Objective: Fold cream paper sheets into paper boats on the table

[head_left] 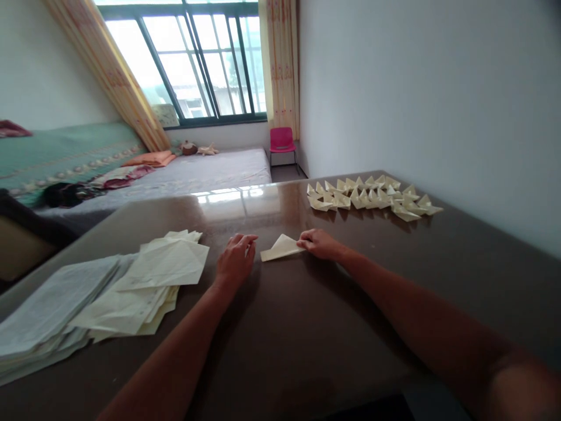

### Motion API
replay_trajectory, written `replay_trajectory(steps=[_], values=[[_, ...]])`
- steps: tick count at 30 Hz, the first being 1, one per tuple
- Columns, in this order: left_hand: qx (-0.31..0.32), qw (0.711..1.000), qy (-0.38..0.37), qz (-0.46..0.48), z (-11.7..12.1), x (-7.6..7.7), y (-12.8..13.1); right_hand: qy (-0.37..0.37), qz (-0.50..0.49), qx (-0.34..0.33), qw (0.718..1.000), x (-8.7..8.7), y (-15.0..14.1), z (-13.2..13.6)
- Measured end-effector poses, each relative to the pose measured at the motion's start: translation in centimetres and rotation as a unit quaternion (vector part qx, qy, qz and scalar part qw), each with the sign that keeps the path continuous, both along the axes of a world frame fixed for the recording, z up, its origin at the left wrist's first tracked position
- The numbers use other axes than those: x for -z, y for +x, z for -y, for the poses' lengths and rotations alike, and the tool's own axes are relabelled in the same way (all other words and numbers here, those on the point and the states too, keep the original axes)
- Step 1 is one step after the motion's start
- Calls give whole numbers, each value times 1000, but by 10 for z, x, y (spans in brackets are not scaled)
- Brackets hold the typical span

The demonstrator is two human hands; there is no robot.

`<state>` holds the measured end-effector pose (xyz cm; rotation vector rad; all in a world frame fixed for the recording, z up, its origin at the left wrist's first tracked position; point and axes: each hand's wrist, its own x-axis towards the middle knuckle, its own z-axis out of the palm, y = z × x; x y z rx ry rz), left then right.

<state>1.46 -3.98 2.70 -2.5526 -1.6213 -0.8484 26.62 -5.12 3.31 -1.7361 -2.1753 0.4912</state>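
A partly folded cream paper point(283, 248), with a peaked top and a straight lower band, is in front of me on the dark table. My right hand point(319, 243) pinches its right end between thumb and fingers. Just left of the paper, my left hand point(236, 257) is apart from it, fingers loosely spread and holding nothing. Several folded paper boats point(372, 196) stand in rows at the table's far right.
Loose cream sheets point(162, 263) overlap a stack of printed papers point(56, 298) on the left of the brown table point(280, 333). Beyond the table are a bed point(232, 166), a pink chair point(281, 140) and a window point(210, 64). A white wall point(429, 105) runs along the right.
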Motion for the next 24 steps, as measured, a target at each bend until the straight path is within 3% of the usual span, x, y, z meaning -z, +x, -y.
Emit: replay_trajectory(steps=[3, 5, 11, 14, 16, 18, 20, 22, 24], values=[[-23, 999, -22, 6, 0, -3, -1, 22, -1, 28, 999, 4, 0, -2], [-6, 1000, -6, -1, 4, -3, 3, 11, 19, 26, 999, 4, -1, -2], [192, 975, -20, -112, 33, -2, 27, -78, 92, -39, 992, -6, -2, 9], [189, 969, -28, -157, 47, -1, 38, -89, 135, -49, 986, -13, -1, 15], [183, 967, -32, -173, 52, -2, 42, -53, 154, -20, 986, -16, -2, 18], [189, 967, -39, -168, 53, -3, 42, 35, 142, 1, 989, -15, -5, 19], [199, 968, -48, -144, 50, -4, 40, 117, 114, -26, 986, -11, -10, 17], [207, 970, -60, -111, 44, -4, 35, 137, 107, -76, 982, -4, -15, 15], [189, 976, -73, -76, 35, -2, 29, 107, 110, -99, 983, 4, -16, 12]])
